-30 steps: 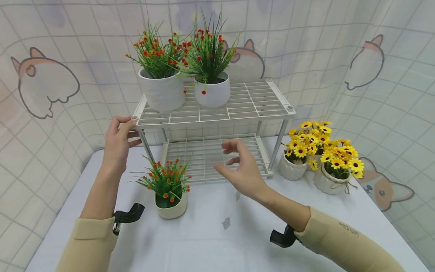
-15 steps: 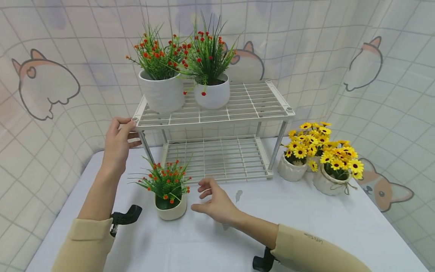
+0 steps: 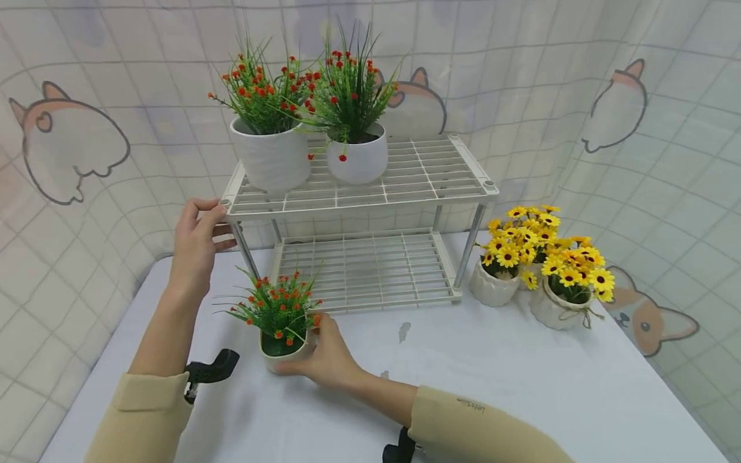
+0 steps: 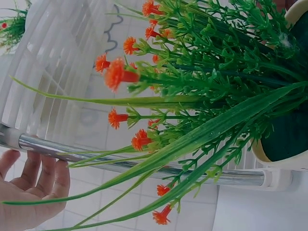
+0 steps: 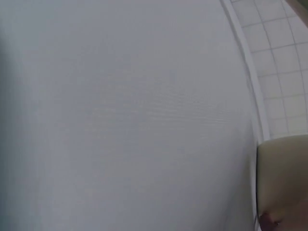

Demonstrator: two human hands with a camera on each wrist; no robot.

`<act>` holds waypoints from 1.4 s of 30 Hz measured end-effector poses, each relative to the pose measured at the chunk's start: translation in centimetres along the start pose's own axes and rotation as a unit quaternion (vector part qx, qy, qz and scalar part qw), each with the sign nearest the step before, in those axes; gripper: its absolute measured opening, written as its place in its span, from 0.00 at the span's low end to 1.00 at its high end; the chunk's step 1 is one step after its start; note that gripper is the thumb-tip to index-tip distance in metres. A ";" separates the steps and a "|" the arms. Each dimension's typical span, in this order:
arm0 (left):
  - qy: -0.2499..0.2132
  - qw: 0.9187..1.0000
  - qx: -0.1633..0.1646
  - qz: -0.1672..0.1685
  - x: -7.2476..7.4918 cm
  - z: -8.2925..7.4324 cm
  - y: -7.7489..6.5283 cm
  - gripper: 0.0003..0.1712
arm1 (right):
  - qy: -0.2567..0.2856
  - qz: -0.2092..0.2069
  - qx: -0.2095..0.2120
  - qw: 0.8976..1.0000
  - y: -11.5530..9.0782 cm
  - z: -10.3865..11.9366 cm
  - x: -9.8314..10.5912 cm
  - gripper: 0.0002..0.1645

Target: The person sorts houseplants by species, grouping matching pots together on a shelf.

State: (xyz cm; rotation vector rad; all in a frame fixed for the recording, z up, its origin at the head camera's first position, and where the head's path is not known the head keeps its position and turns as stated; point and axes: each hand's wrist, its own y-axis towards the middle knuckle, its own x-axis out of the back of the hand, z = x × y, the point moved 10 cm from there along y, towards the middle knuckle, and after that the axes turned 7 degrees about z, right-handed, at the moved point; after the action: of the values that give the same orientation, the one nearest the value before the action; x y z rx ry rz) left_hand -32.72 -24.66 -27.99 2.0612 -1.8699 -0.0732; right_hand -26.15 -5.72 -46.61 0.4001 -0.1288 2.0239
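At the two-tier white wire shelf [image 3: 370,207], my left hand [image 3: 193,247] holds the upper tier's front left corner, thumb on top and fingers around the post. In the left wrist view, those fingers [image 4: 45,175] lie against the metal post [image 4: 96,151]. My right hand [image 3: 327,357] grips a small cream pot [image 3: 283,361] of orange-red artificial flowers [image 3: 280,302] from its right side, thumb at the front. The pot is low over the table in front of the shelf's left end. Part of the pot is hidden behind the hand.
Two white pots [image 3: 272,157] of red-flowered grass stand on the upper tier's left half. Several yellow-flower pots [image 3: 494,286] stand right of the shelf on the white tablecloth [image 3: 475,360]. A patterned curtain [image 3: 145,154] surrounds the table. Tablecloth fills most of the right wrist view.
My right hand has come down and left from in front of the shelf and has taken hold of the cream flower pot. The left hand has stayed at the shelf corner.
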 end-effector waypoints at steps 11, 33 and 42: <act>0.009 1.000 -0.005 0.000 0.0 -0.2 -0.1 0.09 | 0.004 -0.015 0.022 1.000 0.7 0.5 0.4 0.57; -0.014 1.000 -0.009 -0.006 0.1 -0.3 -0.1 0.06 | -0.041 0.035 -0.009 0.999 -0.4 -0.6 4.3 0.56; -0.011 1.000 -0.012 -0.006 0.0 -0.3 0.0 0.07 | -0.043 -0.020 0.012 0.999 -0.1 0.3 2.4 0.61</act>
State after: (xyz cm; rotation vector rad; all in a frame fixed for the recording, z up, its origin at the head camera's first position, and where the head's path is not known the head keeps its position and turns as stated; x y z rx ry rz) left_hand -32.61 -24.58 -27.73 2.0637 -1.8603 -0.1228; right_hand -27.00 -3.71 -45.52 0.5025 -0.1488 1.9704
